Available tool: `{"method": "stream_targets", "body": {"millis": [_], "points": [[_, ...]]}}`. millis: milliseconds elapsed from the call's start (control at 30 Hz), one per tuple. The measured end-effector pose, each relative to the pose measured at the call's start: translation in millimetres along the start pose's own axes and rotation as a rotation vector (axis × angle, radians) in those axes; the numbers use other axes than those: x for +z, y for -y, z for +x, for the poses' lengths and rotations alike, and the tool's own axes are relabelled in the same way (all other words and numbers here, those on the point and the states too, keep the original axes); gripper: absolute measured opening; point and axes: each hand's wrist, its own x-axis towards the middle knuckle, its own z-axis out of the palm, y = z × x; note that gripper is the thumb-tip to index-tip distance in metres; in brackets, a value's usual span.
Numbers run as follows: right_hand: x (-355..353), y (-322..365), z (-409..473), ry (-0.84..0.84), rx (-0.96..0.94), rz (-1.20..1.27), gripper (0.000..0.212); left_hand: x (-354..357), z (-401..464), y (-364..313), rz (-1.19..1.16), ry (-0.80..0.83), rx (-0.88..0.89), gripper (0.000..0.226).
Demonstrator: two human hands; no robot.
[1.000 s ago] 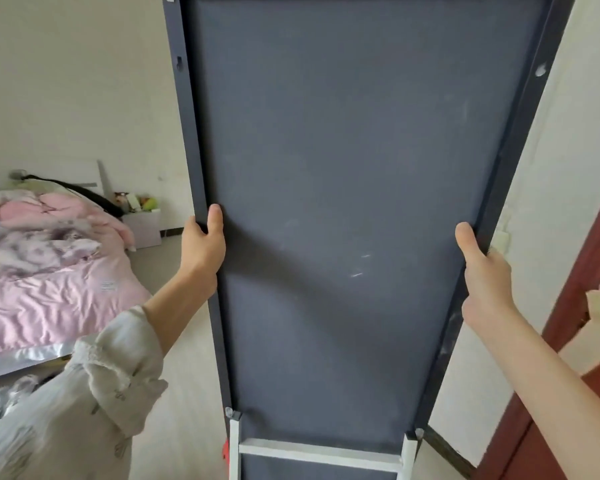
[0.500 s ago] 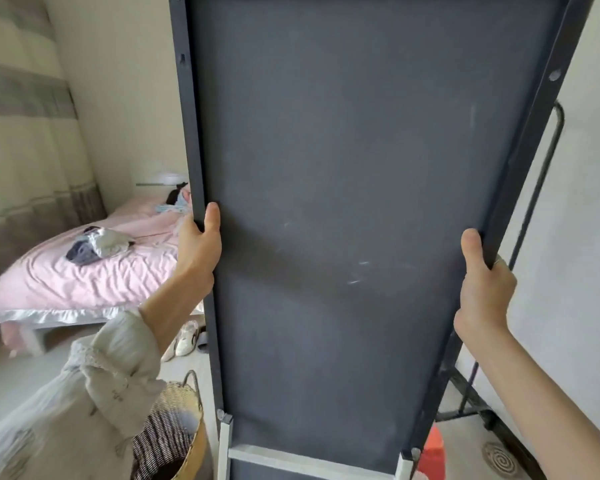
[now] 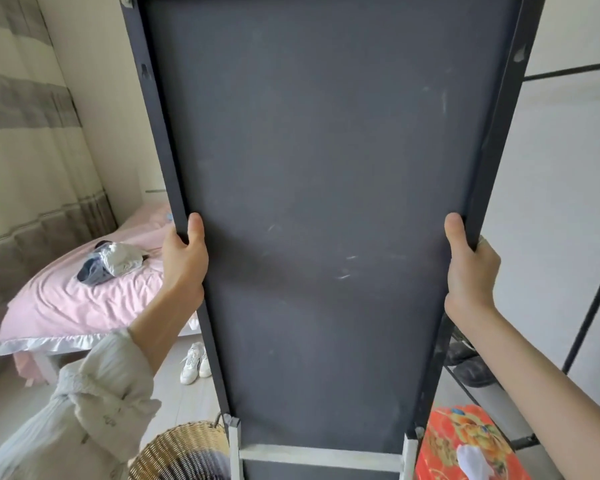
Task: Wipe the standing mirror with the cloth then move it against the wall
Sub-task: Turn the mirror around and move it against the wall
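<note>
The standing mirror fills the middle of the view with its dark grey back panel toward me. It stands upright, and a white stand bar crosses its foot. My left hand grips the left frame edge at mid height, thumb lying on the back panel. My right hand grips the right frame edge at the same height, thumb up along the frame. The glass side is hidden. No cloth shows in either hand.
A bed with pink bedding and a heap of clothes stands at left before a curtain. White shoes and a wicker basket lie near the mirror's foot. At right are a black metal rack, dark shoes and a red box along the wall.
The view has swung left with the mirror: the red door and bedside corner are gone, the rack, red box and basket have come in. Both hands keep their grip on the frame.
</note>
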Motion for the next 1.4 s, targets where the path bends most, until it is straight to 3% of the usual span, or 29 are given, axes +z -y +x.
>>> {"method": "stream_targets", "body": {"millis": [233,667,867,1000,1167,1400], "points": [[85.5,-37.5,75.4,0.038,-0.018,0.001,0.049,40.3,89.2,29.2,0.024,-0.079,-0.004,0.036],[219.3,-121.8,323.9,0.087,0.015,0.034,0.044,230.4,284.7,96.5,0.092,-0.120,-0.028,0.045],[276.0,-149.4,427.4,0.051,-0.042,0.025,0.051,317.5,383.8,137.9,0.039,-0.066,-0.047,0.045],[316.7,-175.0,501.3,0.014,-0.099,0.020,0.054,384.5,459.4,170.7,-0.022,-0.019,-0.064,0.067],[354.5,-198.1,588.4,-0.034,-0.152,0.017,0.053,473.6,527.0,195.0,-0.021,0.024,-0.071,0.040],[408.9,-242.9,731.3,-0.055,-0.209,0.016,0.053,605.3,611.0,233.3,0.040,-0.011,-0.056,0.040]]}}
